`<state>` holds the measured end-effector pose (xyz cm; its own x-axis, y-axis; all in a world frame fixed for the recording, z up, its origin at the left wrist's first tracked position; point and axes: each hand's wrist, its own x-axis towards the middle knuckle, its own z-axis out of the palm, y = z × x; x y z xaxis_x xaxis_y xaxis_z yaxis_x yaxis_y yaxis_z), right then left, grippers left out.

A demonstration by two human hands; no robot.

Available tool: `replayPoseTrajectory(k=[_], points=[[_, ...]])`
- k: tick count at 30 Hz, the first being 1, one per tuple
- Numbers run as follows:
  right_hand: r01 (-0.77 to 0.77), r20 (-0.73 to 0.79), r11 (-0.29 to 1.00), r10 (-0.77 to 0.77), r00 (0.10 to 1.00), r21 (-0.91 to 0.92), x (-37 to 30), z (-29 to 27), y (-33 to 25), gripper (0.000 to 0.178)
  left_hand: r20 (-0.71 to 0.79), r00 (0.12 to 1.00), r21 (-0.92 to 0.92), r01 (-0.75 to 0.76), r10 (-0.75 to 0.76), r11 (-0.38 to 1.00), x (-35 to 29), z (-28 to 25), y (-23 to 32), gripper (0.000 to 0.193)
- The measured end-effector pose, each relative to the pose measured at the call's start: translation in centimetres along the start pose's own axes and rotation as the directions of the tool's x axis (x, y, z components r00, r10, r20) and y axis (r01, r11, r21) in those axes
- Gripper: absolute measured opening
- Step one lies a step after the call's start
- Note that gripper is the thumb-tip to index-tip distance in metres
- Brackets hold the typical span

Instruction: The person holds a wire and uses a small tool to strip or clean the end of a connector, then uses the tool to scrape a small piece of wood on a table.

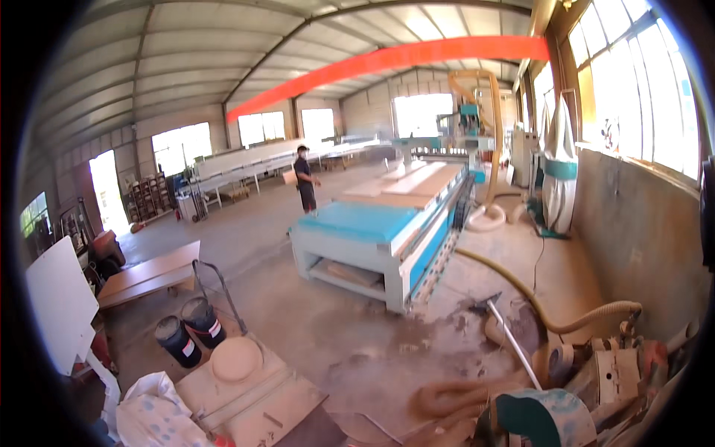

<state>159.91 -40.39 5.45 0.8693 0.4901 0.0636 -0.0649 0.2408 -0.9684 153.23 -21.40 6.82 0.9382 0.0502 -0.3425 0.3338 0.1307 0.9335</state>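
Neither my left hand nor my right hand shows in the head view. Ahead stands a long CNC router table (346, 249) with a pale frame and blue sides. Wooden boards (424, 182) lie on its bed, and a blue sheet-like surface (365, 217) covers the near end. At the far end rises the machine's gantry (468, 123). Closest at the lower left are a dusty wooden board (261, 395) with a round lid-like disc (237, 358) on it, and a white sack with pale blue spots (160, 417).
A person (305, 179) stands left of the router table. Two black buckets (179, 341) sit near a board-loaded cart (153, 274). A thick hose (521, 287) crosses the floor on the right, near a long-handled floor tool (514, 339). A dust collector (558, 175) stands by the right wall.
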Motion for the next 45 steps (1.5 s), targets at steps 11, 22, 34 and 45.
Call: replayPoseTrajectory(k=[11, 22, 34, 45], points=[[-0.097, 0.093, 0.833, 0.175, 0.98, -0.545, 0.8, -1.7, 0.9, 0.024, 0.151, 0.988, 0.396, -0.062, 0.002, 0.916, 2.9, -2.9, -1.0, 0.019], [0.077, 0.127, 0.867, -0.016, 0.992, -0.493, 2.3, 5.6, 0.3, 0.012, 0.287, 0.958, 0.271, -0.11, 0.029, 0.956, 0.9, -9.0, 2.8, 0.024], [0.061, 0.279, 0.885, 0.08, 0.957, -0.462, 2.8, 11.5, 1.2, 0.012, 0.347, 0.928, 0.105, -0.18, 0.133, 0.978, -1.7, -15.8, 1.0, 0.023], [0.175, 0.373, 0.771, 0.086, 0.924, -0.613, 4.0, 11.4, -0.2, 0.01, 0.308, 0.917, 0.159, -0.312, 0.253, 0.937, -1.7, -15.5, 0.6, 0.024]])
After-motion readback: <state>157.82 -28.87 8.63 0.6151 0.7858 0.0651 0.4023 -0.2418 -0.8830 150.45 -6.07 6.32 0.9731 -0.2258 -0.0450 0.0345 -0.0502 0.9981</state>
